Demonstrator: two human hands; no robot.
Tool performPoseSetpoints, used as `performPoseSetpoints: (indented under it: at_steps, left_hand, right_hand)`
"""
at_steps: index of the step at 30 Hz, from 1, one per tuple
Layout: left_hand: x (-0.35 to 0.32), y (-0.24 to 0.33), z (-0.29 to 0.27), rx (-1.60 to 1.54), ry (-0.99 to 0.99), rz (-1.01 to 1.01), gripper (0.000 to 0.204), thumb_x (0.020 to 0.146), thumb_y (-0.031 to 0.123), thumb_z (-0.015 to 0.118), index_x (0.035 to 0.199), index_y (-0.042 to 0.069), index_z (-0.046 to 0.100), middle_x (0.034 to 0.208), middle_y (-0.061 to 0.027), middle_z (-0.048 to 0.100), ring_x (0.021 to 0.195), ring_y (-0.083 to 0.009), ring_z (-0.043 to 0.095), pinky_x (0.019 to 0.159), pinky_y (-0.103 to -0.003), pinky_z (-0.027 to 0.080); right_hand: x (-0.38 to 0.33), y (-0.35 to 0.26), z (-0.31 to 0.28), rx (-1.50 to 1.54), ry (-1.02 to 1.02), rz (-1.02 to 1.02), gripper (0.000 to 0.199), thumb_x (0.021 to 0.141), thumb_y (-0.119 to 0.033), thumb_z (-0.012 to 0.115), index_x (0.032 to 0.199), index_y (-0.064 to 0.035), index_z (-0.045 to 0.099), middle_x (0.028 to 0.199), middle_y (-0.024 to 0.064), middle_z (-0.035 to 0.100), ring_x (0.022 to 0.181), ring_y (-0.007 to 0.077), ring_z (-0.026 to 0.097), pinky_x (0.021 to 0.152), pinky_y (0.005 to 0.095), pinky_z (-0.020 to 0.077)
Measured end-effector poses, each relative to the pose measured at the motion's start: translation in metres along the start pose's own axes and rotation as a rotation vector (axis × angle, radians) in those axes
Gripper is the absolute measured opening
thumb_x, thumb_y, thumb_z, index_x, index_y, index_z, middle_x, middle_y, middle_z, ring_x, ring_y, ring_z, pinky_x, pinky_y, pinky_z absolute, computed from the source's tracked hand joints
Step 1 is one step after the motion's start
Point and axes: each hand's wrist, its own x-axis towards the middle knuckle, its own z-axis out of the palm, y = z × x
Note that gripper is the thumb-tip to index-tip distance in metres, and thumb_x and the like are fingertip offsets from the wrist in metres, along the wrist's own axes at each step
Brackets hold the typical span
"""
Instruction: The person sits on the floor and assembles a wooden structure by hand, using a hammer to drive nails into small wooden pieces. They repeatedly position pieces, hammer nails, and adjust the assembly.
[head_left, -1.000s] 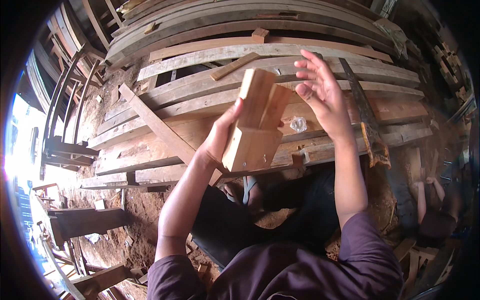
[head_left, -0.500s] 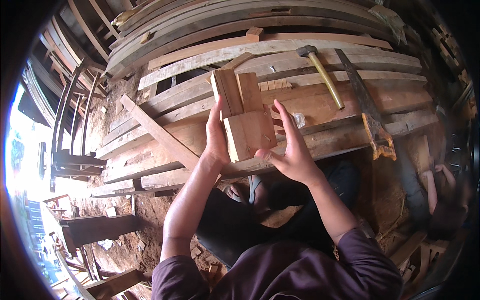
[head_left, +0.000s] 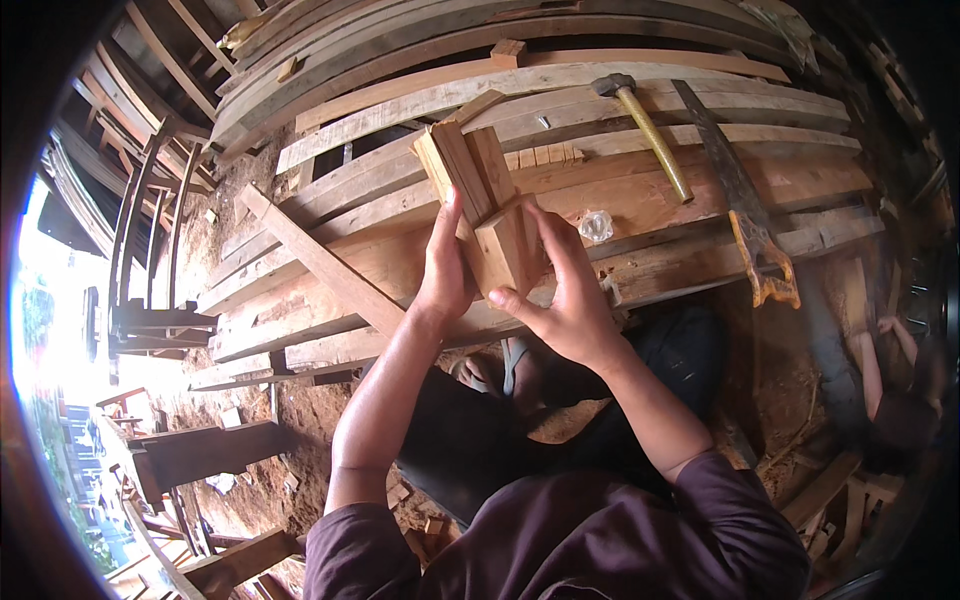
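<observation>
Between my hands is a wooden block assembly [head_left: 502,248], made of several light-brown pieces with two upright lengths rising side by side from a shorter front piece. My left hand [head_left: 446,268] presses flat along its left side, thumb up. On the other side, my right hand [head_left: 572,305] grips the assembly, thumb across the lower front and fingers on its right face, partly hidden. Both hands hold it above the near edge of the plank bench [head_left: 660,258]. Just right of it lies a small clear plastic item [head_left: 596,227].
A hammer [head_left: 655,142] with a yellow handle and a handsaw [head_left: 717,158] with an orange grip lie on the planks. Small cut blocks [head_left: 545,158] sit in a row. A slanted board [head_left: 322,262] leans at left. Another person [head_left: 885,370] works at far right.
The wooden assembly has been turned and tilted, now showing a corner of its front piece instead of the broad face. My right hand has moved left, closing in on it.
</observation>
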Motion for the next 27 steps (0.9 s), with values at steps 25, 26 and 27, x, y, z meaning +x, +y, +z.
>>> performPoseSetpoints:
  at_steps: [25,26,27]
  left_hand:
    - [0.001,0.005,-0.017,0.194,-0.219,0.173,0.086,0.117,0.068,0.030,0.181,0.014,0.012,0.185,-0.0113,0.021,0.167,-0.0297,0.026,0.137,-0.049,0.019]
    - [0.001,0.005,-0.014,0.194,-0.205,0.221,0.084,0.119,0.064,0.030,0.181,0.012,0.007,0.187,-0.0107,0.016,0.168,-0.0284,0.026,0.137,-0.047,0.018]
    - [0.000,0.006,-0.012,0.254,-0.197,0.258,0.085,0.119,0.063,0.032,0.181,0.011,0.006,0.187,-0.0106,0.015,0.168,-0.0288,0.025,0.137,-0.047,0.017]
  right_hand:
    - [-0.009,0.013,0.011,0.631,0.027,0.113,0.099,0.103,-0.032,0.078,0.175,0.0030,0.019,0.172,0.0199,0.039,0.154,0.0314,0.047,0.127,0.0467,0.0373]
    - [-0.008,0.012,0.009,0.645,0.042,0.098,0.097,0.104,-0.034,0.076,0.175,0.0034,0.020,0.172,0.0188,0.039,0.154,0.0303,0.046,0.128,0.0466,0.0353]
    - [-0.009,0.012,0.008,0.659,0.056,0.083,0.096,0.105,-0.037,0.074,0.174,0.0037,0.021,0.172,0.0177,0.039,0.155,0.0291,0.045,0.129,0.0466,0.0334]
